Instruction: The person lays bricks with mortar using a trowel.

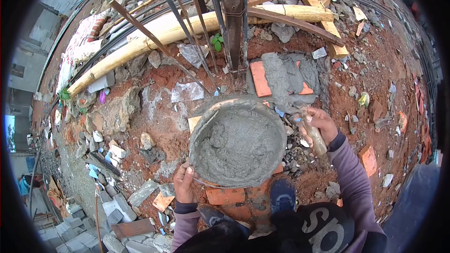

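A round pan (205,178) full of wet grey mortar (239,140) stands in front of my feet, partly over red bricks. At its lower left rim my left hand (185,183) is closed on the edge, near the thin wire handle. To the right of the pan, my right hand (319,125) grips the handle of a trowel (293,111), whose blade is hard to tell from the grey mortar behind it. Just beyond, orange bricks (260,79) lie partly covered with spread mortar.
Upright metal bars and a post (234,28) rise behind the pan. A long wooden pole (173,33) and planks (332,33) lie across the back. Red bricks (226,196) are under my shoes (282,194). Rubble lies on both sides; another person's leg may be at the lower right.
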The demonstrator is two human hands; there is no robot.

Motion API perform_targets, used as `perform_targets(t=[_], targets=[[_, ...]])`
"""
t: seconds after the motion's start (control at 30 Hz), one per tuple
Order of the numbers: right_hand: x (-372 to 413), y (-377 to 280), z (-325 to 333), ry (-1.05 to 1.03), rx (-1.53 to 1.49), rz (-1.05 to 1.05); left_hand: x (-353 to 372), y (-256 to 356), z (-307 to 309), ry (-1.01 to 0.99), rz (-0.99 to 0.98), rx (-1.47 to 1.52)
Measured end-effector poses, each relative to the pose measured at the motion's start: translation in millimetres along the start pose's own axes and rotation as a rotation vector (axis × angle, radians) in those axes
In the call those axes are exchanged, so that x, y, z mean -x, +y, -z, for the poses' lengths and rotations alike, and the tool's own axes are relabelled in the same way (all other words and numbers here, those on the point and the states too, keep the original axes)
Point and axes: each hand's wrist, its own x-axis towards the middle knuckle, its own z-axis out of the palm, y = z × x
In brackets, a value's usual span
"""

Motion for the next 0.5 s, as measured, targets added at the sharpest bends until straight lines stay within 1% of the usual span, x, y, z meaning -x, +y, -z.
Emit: perform_targets(t=[0.03, 0.1, 0.13, 0.2, 0.3, 0.33, 0.4, 0.47, 0.5], targets=[[-20, 13, 19, -0.052, -0.114, 0.01, 0, 0, 1, 0.001, 0.005, -0.006], [-68, 52, 63, 0.052, -0.374, -0.096, -1, -3, 0, 0.006, 0.002, 0.004], [-91, 67, 84, 0.113, -0.265, -0.138, -1, -5, 1, 0.013, -0.004, 0.012], [-96, 67, 78, 0.242, -0.071, -0.266, -2, -3, 4, 0.011, -0.002, -0.005], [-55, 41, 53, 0.185, 0.186, -0.105, -1, -3, 6, 0.015, 0.014, -0.022], [-42, 34, 46, 0.288, 0.233, -0.132, -2, -3, 5, 0.023, 0.018, -0.02], [-18, 26, 55, 0.444, 0.333, -0.227, -3, -5, 5, 0.03, 0.017, -0.007], [-4, 35, 83, 0.537, 0.932, -0.115, -3, -6, 6, 0.021, 0.013, 0.0], [-1, 35, 85, 0.575, 1.228, -0.053, -4, -9, 6, 0.038, 0.005, 0.016]])
